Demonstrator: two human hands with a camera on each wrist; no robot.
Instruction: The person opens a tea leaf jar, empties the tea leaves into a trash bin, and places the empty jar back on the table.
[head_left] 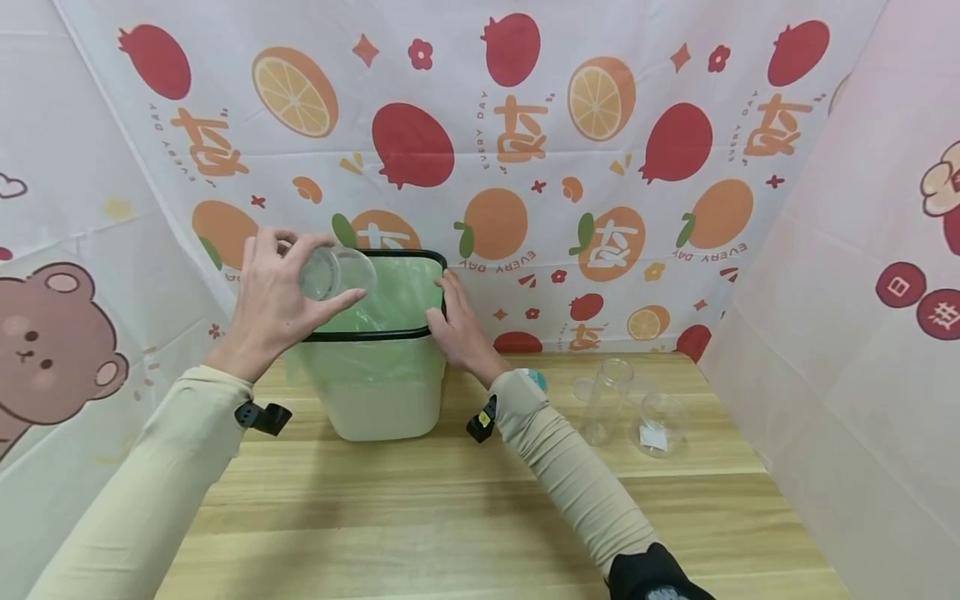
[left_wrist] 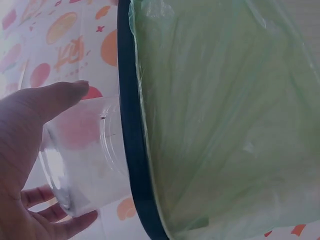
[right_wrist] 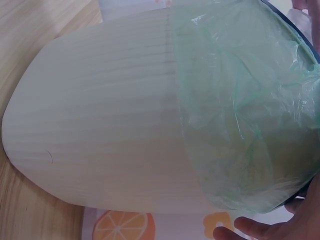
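In the head view my left hand [head_left: 277,292] grips a clear plastic cup [head_left: 339,272], tilted on its side above the left part of a trash can [head_left: 382,392]. The can is cream-coloured and lined with a thin green bag [head_left: 401,287] folded over its black rim [head_left: 367,335]. The left wrist view shows thumb and fingers curled round the cup [left_wrist: 82,155], whose far end meets the dark rim in the picture. My right hand [head_left: 461,325] holds the can's right rim, thumb on the near side. Its fingers [right_wrist: 250,227] show in the right wrist view at the rim.
On the right of the wooden table [head_left: 480,517] stand a tall clear cylinder [head_left: 606,400] and a clear round container [head_left: 662,423] with a white label. A blue-green round thing [head_left: 536,379] is partly behind the right sleeve. A fruit-printed cloth [head_left: 420,83] hangs behind the can.
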